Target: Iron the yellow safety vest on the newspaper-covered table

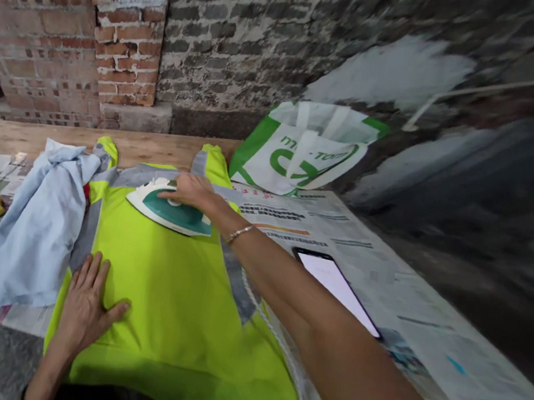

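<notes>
The right hand (pixel 194 190) is curled shut around the handle of a green and white iron (pixel 171 212). The iron sits on the upper part of a bright yellow-green shirt (pixel 151 290), just below its gray top band. The left hand (pixel 86 304) lies flat on the near left side of the shirt, with its fingers a bit apart and the thumb out to the side, and it grips nothing. The shirt is spread out on a counter (pixel 160 148) with newspaper (pixel 364 245) on it. The wide middle looks quite smooth, so my guess is that the job is partway along. The bottom band hangs over the near edge, and the sleeves at the far end look bunched up, so those parts seem left to do. I can't tell which spots the iron has been over. A white cord (pixel 284 346) runs down the right side. Farther out, a pale blue cloth (pixel 45 217) lies rumpled on the left, and it does not look pressed. A phone (pixel 334 284) and a green and white bag (pixel 297 151) are on the right.
</notes>
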`<state>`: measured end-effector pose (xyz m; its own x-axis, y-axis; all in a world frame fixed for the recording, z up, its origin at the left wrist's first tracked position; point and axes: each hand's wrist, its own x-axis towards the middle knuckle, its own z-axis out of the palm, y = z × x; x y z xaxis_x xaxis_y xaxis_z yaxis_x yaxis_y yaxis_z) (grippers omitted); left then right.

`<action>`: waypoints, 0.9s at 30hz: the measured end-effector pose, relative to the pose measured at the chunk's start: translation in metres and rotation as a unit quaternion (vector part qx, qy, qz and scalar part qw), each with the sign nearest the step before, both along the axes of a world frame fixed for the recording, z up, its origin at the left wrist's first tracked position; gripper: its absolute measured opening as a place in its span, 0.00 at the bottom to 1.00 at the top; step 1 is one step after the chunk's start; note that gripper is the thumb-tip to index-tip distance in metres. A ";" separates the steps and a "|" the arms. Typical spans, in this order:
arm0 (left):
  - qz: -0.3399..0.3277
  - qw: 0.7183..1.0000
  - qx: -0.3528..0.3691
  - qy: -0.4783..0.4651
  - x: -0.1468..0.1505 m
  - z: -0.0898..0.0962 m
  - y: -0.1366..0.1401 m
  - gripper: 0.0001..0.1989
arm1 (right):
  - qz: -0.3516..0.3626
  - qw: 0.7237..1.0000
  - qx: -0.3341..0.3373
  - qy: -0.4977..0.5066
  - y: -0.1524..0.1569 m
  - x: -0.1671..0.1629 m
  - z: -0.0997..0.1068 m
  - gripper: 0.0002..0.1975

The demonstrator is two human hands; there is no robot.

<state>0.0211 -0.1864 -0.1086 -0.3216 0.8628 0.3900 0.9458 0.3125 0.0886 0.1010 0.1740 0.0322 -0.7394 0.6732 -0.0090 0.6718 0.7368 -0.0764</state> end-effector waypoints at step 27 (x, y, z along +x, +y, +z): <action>0.019 1.000 0.005 0.019 0.007 -0.010 0.000 0.43 | -0.017 1.000 0.015 0.011 -0.032 -0.062 0.004 0.33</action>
<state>0.0282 -0.1863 -0.1190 -0.3388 0.8466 0.4105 0.9360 0.3476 0.0557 0.0390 0.1417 0.0357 -0.7161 0.6975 0.0274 0.6947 0.7160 -0.0685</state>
